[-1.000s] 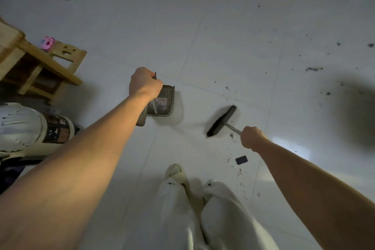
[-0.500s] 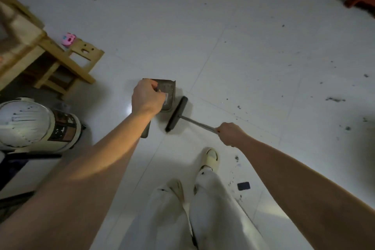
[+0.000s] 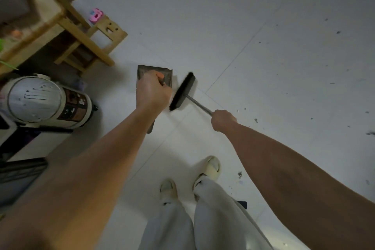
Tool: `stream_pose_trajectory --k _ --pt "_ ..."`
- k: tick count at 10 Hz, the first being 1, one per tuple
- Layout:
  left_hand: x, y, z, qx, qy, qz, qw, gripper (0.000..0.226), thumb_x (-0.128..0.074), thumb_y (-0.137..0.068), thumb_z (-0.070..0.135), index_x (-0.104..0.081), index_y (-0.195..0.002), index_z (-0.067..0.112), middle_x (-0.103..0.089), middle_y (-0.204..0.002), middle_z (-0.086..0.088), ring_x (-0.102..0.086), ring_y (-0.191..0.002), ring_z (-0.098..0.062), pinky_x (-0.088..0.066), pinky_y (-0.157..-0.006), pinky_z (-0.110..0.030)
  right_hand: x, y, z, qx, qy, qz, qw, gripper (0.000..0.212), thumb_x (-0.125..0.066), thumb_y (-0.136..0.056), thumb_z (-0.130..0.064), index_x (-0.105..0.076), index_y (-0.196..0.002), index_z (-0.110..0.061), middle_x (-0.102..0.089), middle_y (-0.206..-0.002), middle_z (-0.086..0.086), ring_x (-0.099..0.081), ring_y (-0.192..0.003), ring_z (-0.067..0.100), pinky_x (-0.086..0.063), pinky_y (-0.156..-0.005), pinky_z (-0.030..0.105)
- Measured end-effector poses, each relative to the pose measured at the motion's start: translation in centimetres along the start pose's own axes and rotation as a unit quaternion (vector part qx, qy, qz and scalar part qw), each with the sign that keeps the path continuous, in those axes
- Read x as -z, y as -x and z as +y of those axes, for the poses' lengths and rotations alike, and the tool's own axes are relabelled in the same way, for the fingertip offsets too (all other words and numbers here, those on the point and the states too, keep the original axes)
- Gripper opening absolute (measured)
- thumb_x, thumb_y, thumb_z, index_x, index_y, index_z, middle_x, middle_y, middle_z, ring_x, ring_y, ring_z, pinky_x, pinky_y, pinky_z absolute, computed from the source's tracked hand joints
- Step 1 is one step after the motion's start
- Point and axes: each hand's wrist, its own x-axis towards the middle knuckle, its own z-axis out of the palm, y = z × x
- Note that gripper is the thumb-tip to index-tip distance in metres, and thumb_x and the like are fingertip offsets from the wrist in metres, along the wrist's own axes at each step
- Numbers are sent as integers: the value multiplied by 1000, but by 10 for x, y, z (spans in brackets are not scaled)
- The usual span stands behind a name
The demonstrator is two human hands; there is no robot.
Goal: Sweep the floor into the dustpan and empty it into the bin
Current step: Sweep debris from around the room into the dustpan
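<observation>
A dark grey dustpan [image 3: 146, 71] hangs at mid-frame above the white tiled floor. My left hand [image 3: 152, 93] grips its handle and covers much of the pan. Something orange shows inside the pan by my fingers. The black broom head [image 3: 182, 91] lies right beside the pan's right edge. Its metal shaft runs down-right into my right hand [image 3: 222, 119], which grips it. The bin [image 3: 43, 101], cream with a white swing lid and a dark patterned panel, stands at the left. Dark dirt specks [image 3: 256, 120] lie scattered on the tiles to the right.
A wooden stool and table [image 3: 81, 38] stand at the upper left, with a small pink toy [image 3: 95, 15] on the stool. Dark flat items [image 3: 22, 170] lie at the lower left. My feet in pale slippers [image 3: 209, 168] are at the bottom centre, a small black object [image 3: 242, 204] beside them.
The broom head swept left from the open floor to the dustpan's edge. My view shifted left, bringing the bin and stool closer. My feet stepped forward.
</observation>
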Motion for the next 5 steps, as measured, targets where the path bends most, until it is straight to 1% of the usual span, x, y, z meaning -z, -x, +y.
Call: stream_pose_trajectory --k 1,2,3,4,5 --pt "-10 -2 21 -5 0 -2 1000 17 -48 -83 -4 -56 -80 10 -49 -67 -3 -50 -72 -23 -47 -67 -31 7 11 33 -20 -10 -13 1000 17 -42 -88 2 -54 -96 -6 -48 -73 6 -62 -86 27 -45 -66 29" --pt "-20 0 41 -4 0 -10 1000 18 -51 -87 -1 -56 -87 16 -51 -72 2 -52 -77 -21 -51 -77 -32 9 31 69 -62 -28 -26 997 11 -41 -89 2 -49 -90 -5 -43 -65 8 -48 -57 20 -43 -51 29" --pt "-30 6 60 -42 -3 -38 998 19 -51 -85 -1 -58 -82 17 -56 -84 -5 -52 -78 -23 -46 -74 -30 -3 62 109 -107 -45 -42 992 8 -40 -92 -2 -47 -90 -6 -44 -63 8 -42 -50 18 -35 -40 26" --pt "-36 6 76 -64 -4 -56 996 18 -52 -85 -1 -67 -90 8 -62 -92 -10 -60 -87 -28 -43 -74 -27 -14 99 140 -165 -68 -66 982 19 -39 -95 -5 -46 -78 -2 -49 -54 6 -46 -40 16 -32 -30 21" --pt "-40 4 103 -81 17 -70 994 25 -53 -86 -2 -68 -106 1 -66 -103 -12 -63 -92 -28 -49 -76 -29 -8 119 161 -165 -93 -74 979 25 -42 -97 -6 -55 -78 5 -59 -47 11 -39 -17 7 -33 -26 17"
